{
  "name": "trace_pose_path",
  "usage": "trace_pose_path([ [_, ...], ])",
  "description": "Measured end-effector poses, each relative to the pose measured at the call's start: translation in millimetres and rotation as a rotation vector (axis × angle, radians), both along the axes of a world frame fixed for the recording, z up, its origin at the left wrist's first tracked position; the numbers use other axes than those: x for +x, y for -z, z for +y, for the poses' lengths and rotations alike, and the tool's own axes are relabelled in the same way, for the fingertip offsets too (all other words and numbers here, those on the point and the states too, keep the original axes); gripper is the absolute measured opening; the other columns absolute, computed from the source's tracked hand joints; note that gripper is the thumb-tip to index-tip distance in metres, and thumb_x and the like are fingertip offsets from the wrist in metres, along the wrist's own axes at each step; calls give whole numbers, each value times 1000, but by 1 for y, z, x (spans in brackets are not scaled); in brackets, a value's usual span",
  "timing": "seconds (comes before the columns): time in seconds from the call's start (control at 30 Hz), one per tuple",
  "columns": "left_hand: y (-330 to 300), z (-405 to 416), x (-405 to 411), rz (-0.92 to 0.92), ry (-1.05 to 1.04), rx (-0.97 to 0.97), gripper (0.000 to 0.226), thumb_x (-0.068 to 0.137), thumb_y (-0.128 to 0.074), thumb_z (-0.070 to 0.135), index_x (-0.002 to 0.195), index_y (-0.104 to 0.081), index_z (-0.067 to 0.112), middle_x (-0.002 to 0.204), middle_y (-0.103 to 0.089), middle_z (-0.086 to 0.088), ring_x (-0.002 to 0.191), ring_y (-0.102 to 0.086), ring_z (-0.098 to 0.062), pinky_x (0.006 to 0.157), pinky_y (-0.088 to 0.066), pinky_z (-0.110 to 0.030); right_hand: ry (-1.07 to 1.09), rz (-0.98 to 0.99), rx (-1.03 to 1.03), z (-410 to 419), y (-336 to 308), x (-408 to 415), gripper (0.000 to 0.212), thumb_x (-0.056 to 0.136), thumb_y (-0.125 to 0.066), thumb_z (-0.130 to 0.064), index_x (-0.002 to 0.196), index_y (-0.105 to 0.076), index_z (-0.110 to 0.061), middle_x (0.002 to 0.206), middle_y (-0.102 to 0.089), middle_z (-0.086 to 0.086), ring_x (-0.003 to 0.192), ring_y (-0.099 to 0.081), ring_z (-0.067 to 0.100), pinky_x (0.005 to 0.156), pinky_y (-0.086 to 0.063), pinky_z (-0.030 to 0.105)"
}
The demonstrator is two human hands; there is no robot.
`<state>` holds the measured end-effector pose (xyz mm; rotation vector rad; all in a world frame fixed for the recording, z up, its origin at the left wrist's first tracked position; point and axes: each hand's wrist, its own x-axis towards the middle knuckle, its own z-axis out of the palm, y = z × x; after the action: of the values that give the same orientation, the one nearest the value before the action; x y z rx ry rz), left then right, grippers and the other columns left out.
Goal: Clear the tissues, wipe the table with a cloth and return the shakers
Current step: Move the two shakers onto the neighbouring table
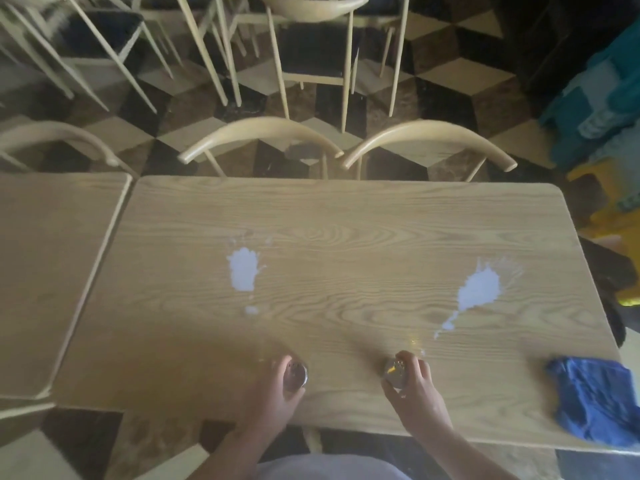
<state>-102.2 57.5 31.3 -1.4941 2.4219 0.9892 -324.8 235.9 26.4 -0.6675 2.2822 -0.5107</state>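
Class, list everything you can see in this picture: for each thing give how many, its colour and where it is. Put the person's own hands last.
Table: one, light wood, centre.
Second table: one, light wood, butted against its left side.
Shakers: two, glass with metal tops, near edge; left shaker, right shaker.
White spills: two on the table; left spill, right spill.
Cloth: one, blue, crumpled, near right corner.
Chairs: several, pale wood, beyond the table.
Floor: cube-patterned tiles, dark and cream.
Left hand: grips the left shaker.
Right hand: grips the right shaker.
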Motion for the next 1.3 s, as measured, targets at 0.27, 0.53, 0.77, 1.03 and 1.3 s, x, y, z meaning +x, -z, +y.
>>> trace_pose_path([
  [0.27,-10,32,56,-34,-95,22,44,77,-62,56,112,-44,36,98,-62,12,89,-65,-15,70,-49,-29,-156,1,23,1,-8,40,53,82,-69,-40,126,-40,-31,122,-48,-10,86,-63,8,67,-50,30],
  [0.53,-16,94,197,8,-470,26,47,78,-67,52,114,-44,34,111,-52,13,96,-59,-12,77,-44,-26,-496,-80,-3,-40,-21,161,36,79,-66,-47,100,-39,-36,92,-56,-17,77,-60,11,63,-52,33],
  [0.77,-6,203,331,16,-916,73,39,80,-71,42,107,-45,31,97,-50,11,82,-53,-5,76,-46,-21,-762,-55,10,-16,-39,297,42,79,-73,-45,103,-40,-32,93,-59,-10,85,-60,14,77,-51,34],
  [1.03,10,300,414,28,-1350,59,39,68,-70,50,95,-46,33,85,-54,13,76,-58,-8,67,-52,-29,-1179,7,22,-9,-55,388,43,80,-75,-39,113,-47,-34,99,-61,-14,85,-58,5,78,-49,20],
  [1.3,6,309,444,97,-1596,82,45,75,-65,50,112,-49,29,104,-58,7,91,-61,-18,77,-55,-37,-1501,49,29,-40,-52,460,42,80,-72,-43,111,-43,-42,94,-57,-21,82,-55,3,73,-40,14],
])
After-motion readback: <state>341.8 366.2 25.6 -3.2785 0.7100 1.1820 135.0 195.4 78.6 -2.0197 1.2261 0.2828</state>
